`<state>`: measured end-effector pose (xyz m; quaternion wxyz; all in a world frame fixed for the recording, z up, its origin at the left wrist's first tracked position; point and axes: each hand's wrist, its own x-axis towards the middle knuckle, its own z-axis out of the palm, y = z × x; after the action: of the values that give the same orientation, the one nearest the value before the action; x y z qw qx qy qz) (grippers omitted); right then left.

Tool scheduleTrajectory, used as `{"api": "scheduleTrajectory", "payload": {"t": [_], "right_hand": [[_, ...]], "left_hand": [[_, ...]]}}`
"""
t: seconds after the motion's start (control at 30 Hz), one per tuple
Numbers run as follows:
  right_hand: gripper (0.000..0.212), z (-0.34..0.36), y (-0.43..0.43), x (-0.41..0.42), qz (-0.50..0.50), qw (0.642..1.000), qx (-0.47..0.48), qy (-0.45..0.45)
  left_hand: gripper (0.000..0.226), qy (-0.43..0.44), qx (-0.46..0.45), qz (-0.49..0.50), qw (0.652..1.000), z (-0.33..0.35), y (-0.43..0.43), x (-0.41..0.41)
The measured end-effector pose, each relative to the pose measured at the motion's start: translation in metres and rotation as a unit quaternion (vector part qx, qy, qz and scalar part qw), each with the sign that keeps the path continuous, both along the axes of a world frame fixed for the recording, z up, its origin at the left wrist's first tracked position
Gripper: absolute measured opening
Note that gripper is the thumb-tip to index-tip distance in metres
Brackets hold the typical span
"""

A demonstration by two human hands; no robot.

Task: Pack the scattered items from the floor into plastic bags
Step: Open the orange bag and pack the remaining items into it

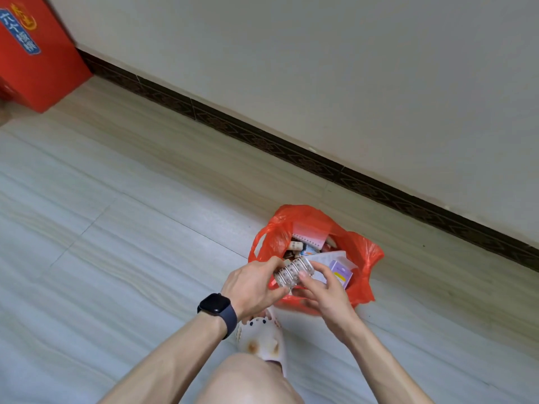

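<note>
Left hand and right hand grip ribbed cylinder over crinkly red bag.

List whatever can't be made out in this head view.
All head view:
- held bundle: left hand and right hand cover its ends; markings too blurred to read.
- red bag: lower contents buried under notebook and purple box.
- red carton: cut off by left edge.
- slipper: heel behind knee.
</note>
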<state>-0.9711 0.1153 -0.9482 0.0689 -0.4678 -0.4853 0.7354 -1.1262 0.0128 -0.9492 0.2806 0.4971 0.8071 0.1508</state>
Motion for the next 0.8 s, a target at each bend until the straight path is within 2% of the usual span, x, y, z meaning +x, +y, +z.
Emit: {"api": "scheduleTrajectory", "payload": {"t": [0.13,0.2,0.3,0.37,0.43,0.53,0.63,0.7,0.73,0.8], "right_hand": [[0.036,-0.008,0.020,0.012,-0.019,0.998,0.027,-0.045],[0.035,-0.019,0.032,0.015,-0.048,0.994,0.055,-0.087],[0.047,-0.042,0.046,0.015,-0.086,0.978,0.089,-0.166],[0.053,-0.052,0.051,0.008,-0.071,0.973,0.110,-0.189],[0.049,-0.056,0.051,-0.003,-0.030,0.966,0.139,-0.216],[0.041,-0.057,0.052,-0.024,0.030,0.955,0.178,-0.235],[0.054,-0.068,0.050,-0.036,0.052,0.941,0.222,-0.252],[0.047,-0.081,0.043,-0.035,0.115,0.918,0.252,-0.285],[0.042,-0.087,0.037,-0.032,0.179,0.894,0.274,-0.304],[0.044,-0.098,0.023,-0.024,0.324,0.817,0.328,-0.346]], "left_hand": [[0.057,0.014,0.016,-0.059,0.998,-0.013,0.021,0.007],[0.069,0.022,0.049,-0.050,0.997,-0.025,0.024,0.004],[0.081,0.025,0.055,0.091,0.994,-0.043,0.028,-0.009],[0.087,-0.024,0.007,0.206,0.978,-0.054,0.034,-0.020],[0.088,-0.061,-0.045,0.257,0.963,-0.063,0.040,-0.029],[0.074,-0.090,-0.109,0.268,0.953,-0.075,0.044,-0.041],[0.040,-0.124,-0.137,0.230,0.955,-0.084,0.044,-0.049],[0.025,-0.140,-0.102,0.195,0.965,-0.082,0.042,-0.048],[0.024,-0.154,-0.082,0.193,0.966,-0.078,0.041,-0.046],[0.027,-0.194,-0.043,0.211,0.957,-0.069,0.042,-0.044]]}}
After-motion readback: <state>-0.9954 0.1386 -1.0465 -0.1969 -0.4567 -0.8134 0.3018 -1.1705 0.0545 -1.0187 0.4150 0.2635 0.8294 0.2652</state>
